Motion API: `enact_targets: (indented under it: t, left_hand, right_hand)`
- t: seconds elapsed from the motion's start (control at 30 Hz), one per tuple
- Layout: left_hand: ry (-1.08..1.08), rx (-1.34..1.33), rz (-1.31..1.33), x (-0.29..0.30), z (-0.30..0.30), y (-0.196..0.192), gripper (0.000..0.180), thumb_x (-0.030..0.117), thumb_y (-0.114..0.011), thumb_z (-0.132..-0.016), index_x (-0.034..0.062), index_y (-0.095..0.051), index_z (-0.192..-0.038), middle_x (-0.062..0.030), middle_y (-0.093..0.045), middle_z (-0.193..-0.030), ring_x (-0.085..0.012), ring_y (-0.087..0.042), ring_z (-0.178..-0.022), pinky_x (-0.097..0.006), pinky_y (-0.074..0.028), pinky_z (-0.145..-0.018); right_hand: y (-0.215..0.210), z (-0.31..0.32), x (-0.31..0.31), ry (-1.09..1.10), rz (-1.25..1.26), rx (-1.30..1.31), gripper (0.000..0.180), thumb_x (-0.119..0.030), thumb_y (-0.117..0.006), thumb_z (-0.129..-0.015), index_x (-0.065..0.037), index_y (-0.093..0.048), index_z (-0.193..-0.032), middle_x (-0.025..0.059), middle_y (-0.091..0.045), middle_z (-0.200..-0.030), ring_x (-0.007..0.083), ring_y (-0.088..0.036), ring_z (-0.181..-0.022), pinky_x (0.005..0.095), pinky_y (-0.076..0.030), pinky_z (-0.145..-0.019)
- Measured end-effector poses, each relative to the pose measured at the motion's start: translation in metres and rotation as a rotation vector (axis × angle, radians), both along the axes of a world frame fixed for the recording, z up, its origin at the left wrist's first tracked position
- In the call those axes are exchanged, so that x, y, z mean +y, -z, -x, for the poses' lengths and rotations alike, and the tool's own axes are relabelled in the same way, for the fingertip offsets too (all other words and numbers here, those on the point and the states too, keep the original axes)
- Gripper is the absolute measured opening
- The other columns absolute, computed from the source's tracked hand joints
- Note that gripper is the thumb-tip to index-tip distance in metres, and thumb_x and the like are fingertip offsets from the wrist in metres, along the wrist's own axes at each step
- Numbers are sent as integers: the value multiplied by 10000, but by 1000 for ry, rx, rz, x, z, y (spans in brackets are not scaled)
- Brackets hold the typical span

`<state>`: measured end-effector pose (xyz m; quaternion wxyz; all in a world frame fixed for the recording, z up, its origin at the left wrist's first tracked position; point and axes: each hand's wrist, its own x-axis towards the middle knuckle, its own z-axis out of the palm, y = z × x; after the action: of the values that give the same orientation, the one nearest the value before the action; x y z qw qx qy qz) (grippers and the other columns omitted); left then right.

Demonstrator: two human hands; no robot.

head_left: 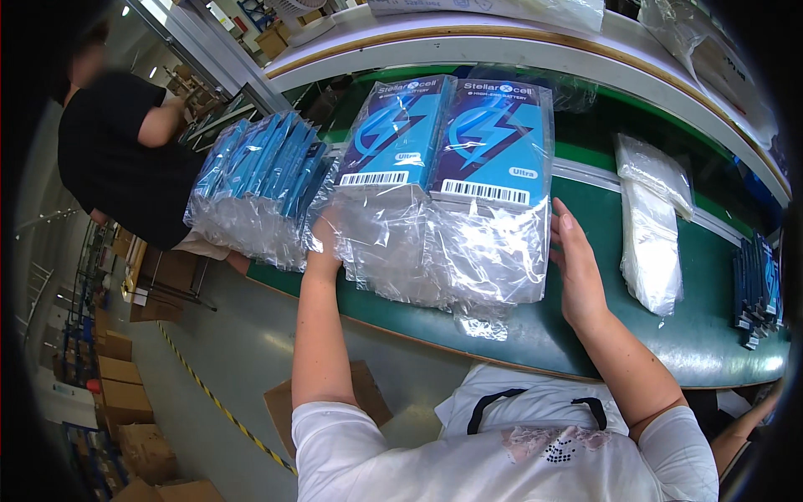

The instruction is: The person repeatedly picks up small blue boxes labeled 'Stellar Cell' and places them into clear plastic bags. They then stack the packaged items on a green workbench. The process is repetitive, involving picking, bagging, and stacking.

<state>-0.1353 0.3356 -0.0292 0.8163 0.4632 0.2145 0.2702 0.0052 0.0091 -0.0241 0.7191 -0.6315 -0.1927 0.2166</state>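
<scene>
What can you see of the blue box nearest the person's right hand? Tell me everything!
The blue box looks flat and rectangular, with a pale lightning bolt, purple patches and a barcode along its lower edge. It's inside a shiny, clear plastic bag whose wrinkled loose end spreads toward the picture's bottom. It's over the green table, beside another blue box on its left. The right hand is by the bag's edge, maybe touching.

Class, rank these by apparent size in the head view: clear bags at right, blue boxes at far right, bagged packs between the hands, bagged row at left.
1. Bagged packs
2. Bagged row
3. Clear bags
4. Blue boxes
Ranked by picture area only.
</scene>
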Motion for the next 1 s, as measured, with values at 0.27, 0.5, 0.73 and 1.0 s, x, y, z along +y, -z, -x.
enact_targets:
  t: [0.27, 0.5, 0.73, 1.0]
  left_hand:
    - [9, 9, -6, 7, -2, 1, 552, 508, -505, -916, 89, -510, -1274, -93, -571, -1223, -262, -562, -1113, -419, -492, -917]
    - [6, 12, -13, 10, 2, 1, 558, 511, -502, -916, 88, -506, -1280, -94, -569, -1229, -264, -560, -1118, -420, -491, -920]
    - [57, 7, -18, 1, -8, 0, 563, 513, -499, -917, 88, -502, -1286, -94, -567, -1235, -266, -559, -1123, -421, -490, -923]
    - [131, -43, -31, -18, 1, 8, 569, 516, -495, -917, 88, -498, -1293, -95, -565, -1241, -268, -557, -1129, -422, -489, -927]
  right_hand:
    - [15, -5, 13, -63, -74, 60, 731, -523, -383, -968, 31, -290, -1436, 208, -409, -1394, 275, -426, -1254, 352, -337, -1017]
    - [-12, 11, 21, -163, -148, 275, 737, -605, -347, -949, -21, -382, -1397, 141, -474, -1356, 222, -447, -1226, 356, -336, -995]
    - [-27, 19, 25, -209, -179, 342, 783, -662, -374, -914, -50, -388, -1403, 114, -464, -1374, 214, -433, -1245, 387, -324, -1017]
    - [-41, 23, 33, -255, -235, 343, 845, -602, -507, -895, 79, -349, -1371, 181, -448, -1358, 234, -421, -1257, 324, -299, -1065]
